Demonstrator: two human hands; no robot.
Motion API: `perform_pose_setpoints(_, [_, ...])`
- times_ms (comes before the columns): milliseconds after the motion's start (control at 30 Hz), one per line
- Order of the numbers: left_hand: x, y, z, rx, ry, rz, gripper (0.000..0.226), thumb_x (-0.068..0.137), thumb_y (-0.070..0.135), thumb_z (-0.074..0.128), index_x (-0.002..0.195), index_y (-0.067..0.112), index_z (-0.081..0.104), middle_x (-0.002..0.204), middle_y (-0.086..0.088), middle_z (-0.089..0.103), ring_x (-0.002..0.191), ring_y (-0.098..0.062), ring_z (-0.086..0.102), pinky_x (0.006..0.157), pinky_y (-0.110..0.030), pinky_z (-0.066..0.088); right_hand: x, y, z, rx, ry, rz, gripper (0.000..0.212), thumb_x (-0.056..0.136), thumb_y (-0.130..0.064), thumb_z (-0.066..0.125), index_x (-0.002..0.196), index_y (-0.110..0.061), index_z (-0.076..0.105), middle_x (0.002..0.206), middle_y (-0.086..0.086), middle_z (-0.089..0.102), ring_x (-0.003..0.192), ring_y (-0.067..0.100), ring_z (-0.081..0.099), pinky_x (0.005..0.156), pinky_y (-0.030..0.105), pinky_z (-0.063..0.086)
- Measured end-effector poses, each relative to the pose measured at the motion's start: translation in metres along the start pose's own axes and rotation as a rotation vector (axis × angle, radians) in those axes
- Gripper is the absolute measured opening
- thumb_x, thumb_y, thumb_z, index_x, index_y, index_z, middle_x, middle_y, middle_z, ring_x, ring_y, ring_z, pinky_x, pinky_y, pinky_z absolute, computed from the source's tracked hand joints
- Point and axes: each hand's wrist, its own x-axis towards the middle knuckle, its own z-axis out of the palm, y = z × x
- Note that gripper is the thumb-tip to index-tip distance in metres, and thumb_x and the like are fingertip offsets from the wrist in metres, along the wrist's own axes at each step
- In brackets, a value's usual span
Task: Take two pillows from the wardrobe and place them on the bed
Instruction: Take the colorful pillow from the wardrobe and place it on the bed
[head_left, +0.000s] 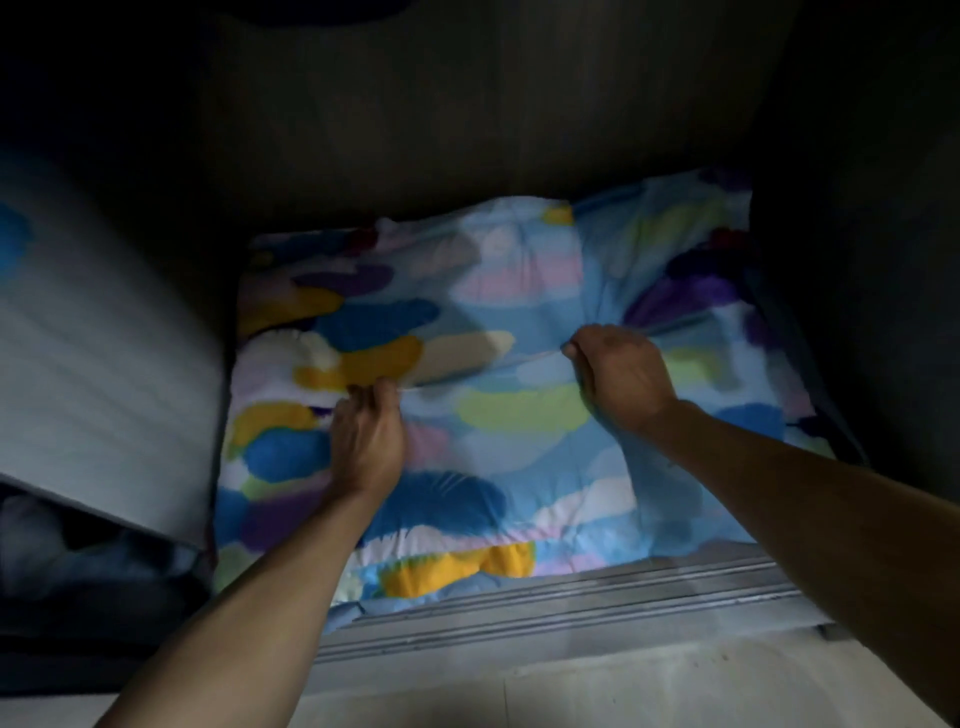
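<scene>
A pillow (493, 415) in a blue cover with yellow, purple, pink and green patches lies flat in the bottom of the dark wardrobe (467, 104). My left hand (369, 441) pinches the cover's fabric on the pillow's left part. Over on the right part, my right hand (621, 379) is closed on a bunch of the same fabric, which puckers around the fingers. More fabric of the same pattern (675, 234) shows behind the pillow at the back right; whether it is a second pillow I cannot tell. No bed is in view.
A sliding-door track (571, 603) runs along the wardrobe's front edge, with pale floor (623, 686) below it. A grey-white wardrobe door panel (104, 364) stands at the left. Dark bundled cloth (78, 571) lies beneath that panel.
</scene>
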Motion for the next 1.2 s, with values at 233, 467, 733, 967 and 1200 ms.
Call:
perform_pose_setpoints(233, [-0.023,-0.003,-0.014,-0.058,-0.2,0.151,0.05,0.082,0.056,0.042,0.087,0.008,0.054,0.054,-0.022,0.065,0.051,-0.038,0.063,0.046,-0.035,0.048,-0.019,-0.004,-0.015,-0.006,-0.128,-0.029,0.032,0.09,-0.044,0.04,0.087,-0.019,0.06,0.064,0.006,0.071,0.056,0.028,0.068,0.046,0.029,0.044])
perform_pose_setpoints(467, [-0.041,-0.005,-0.031,0.069,-0.219,0.313,0.041,0.065,0.043,0.081,0.084,0.011,0.066,0.053,-0.011,0.067,0.047,-0.028,0.066,0.037,-0.027,0.047,-0.034,-0.004,-0.038,0.039,-0.333,-0.139,0.049,0.073,-0.06,0.067,0.102,-0.022,0.063,0.085,0.003,0.076,0.075,0.026,0.072,0.057,0.029,0.048])
perform_pose_setpoints(733, [-0.043,0.004,-0.036,0.039,-0.088,0.295,0.019,0.072,0.014,0.052,0.078,0.015,0.069,0.07,-0.005,0.064,0.068,-0.028,0.064,0.054,-0.031,0.051,-0.037,-0.015,-0.049,-0.029,-0.24,-0.214,0.018,0.064,-0.019,0.081,0.08,-0.015,0.073,0.074,0.006,0.071,0.071,0.029,0.068,0.054,0.033,0.052])
perform_pose_setpoints(967, [-0.03,0.009,-0.056,-0.122,-0.06,0.174,0.03,0.081,0.017,0.041,0.089,0.007,0.068,0.087,-0.014,0.072,0.073,-0.034,0.068,0.063,-0.038,0.056,-0.026,-0.025,-0.057,0.094,-0.222,-0.057,0.019,0.078,-0.011,0.07,0.097,-0.006,0.073,0.111,0.016,0.07,0.105,0.04,0.064,0.083,0.047,0.054])
perform_pose_setpoints(1200, [-0.044,0.013,-0.157,-0.04,-0.323,0.089,0.021,0.065,-0.004,0.073,0.068,0.01,0.058,0.062,-0.017,0.066,0.052,-0.037,0.064,0.041,-0.035,0.05,-0.017,-0.06,-0.154,0.229,-0.456,0.145,0.034,0.091,-0.031,0.056,0.121,-0.016,0.062,0.13,0.007,0.062,0.108,0.033,0.064,0.084,0.042,0.053])
